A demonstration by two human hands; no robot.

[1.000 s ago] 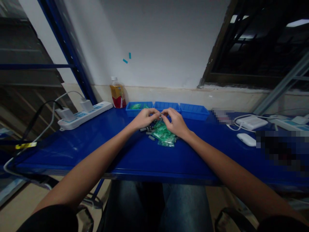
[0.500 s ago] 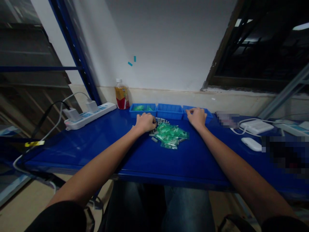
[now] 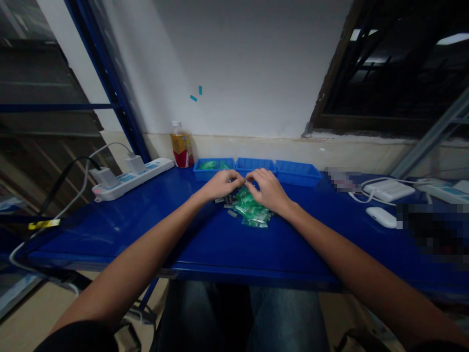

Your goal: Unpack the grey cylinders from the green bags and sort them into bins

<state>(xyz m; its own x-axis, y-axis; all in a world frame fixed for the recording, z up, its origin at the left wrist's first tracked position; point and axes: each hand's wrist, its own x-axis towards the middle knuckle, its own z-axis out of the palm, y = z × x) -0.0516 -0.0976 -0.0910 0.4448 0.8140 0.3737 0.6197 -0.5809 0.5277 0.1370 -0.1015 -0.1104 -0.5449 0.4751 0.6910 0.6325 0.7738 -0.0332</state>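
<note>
- Left hand [image 3: 224,184] and right hand [image 3: 269,188]: thumbs and fingers brought together, tips nearly meeting above the heap; anything gripped is too small to tell.
- Green packets [image 3: 252,208]: heaped on the table [image 3: 234,252], beneath the right hand. Probably light, limp, slippery; pinch by an edge.
- Grey pieces [image 3: 232,213]: beside packets, near left hand. Likely stiff; grip by sides.
- Blue trays [image 3: 298,175]: row behind.

Translucent green plastic packets [image 3: 252,209] lie loosely heaped beneath the right fingers [image 3: 255,174]; small grey pieces [image 3: 232,213] lie scattered below the left fingers [image 3: 230,174], partly hidden.
</note>
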